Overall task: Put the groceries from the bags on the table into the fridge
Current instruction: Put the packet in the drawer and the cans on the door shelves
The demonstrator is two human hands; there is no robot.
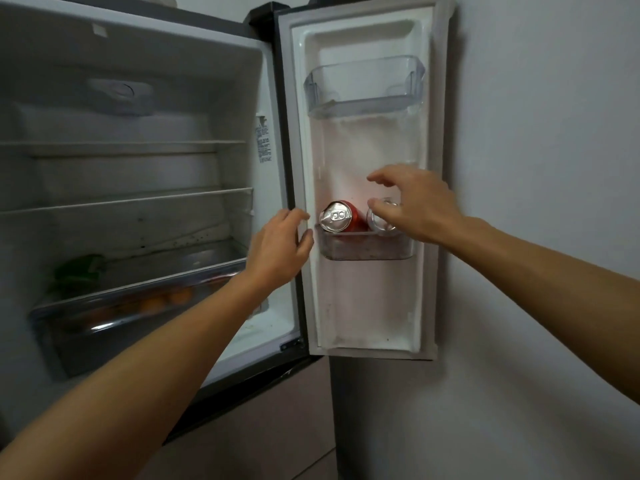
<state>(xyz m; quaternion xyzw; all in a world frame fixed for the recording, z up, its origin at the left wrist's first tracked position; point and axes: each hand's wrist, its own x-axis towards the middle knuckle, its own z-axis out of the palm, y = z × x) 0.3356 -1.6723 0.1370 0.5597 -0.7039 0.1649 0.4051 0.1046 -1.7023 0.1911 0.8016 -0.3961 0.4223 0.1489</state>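
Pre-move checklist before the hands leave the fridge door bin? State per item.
1. Red aluminium can sits inside the lower clear plastic door bin: ok.
2. Second silver-topped can seated beside it in the same bin: cannot tell, the right hand covers most of it.
3. Right hand free of that can: cannot tell, thumb is right at its top.
4. Left hand holds nothing: ok.
5. White-lined fridge door swung fully open: ok.
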